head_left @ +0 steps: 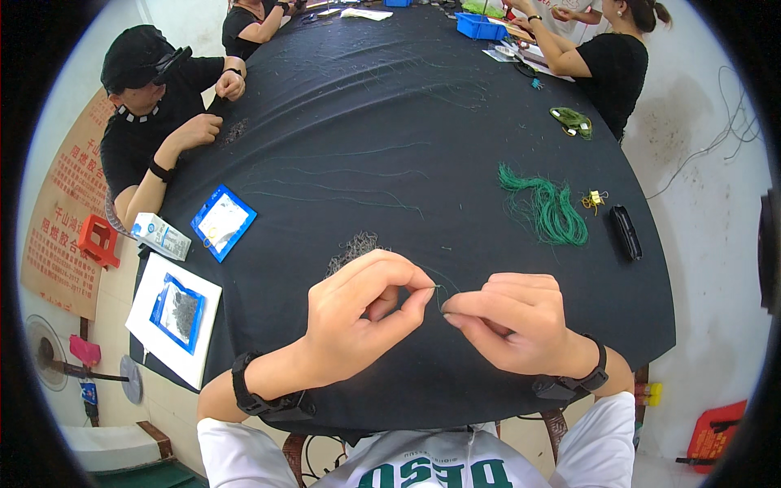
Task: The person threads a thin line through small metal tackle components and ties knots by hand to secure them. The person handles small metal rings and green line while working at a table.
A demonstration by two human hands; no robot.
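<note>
Thread (440, 286), fine and green, hangs between us right now, low over the near part of our table (504, 122), our left hand (346, 313) and right hand (521, 315) both pinched narrow on it, with a tangled grey heap (353, 249) just beyond!

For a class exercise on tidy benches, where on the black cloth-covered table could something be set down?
Bare black cloth shows between the flat blue-and-white packet and the left hand, and between the right hand and the oblong black case. Crowded: around the green thread bundle and small yellow clip; past the left hand, a grey wiry pile.
</note>
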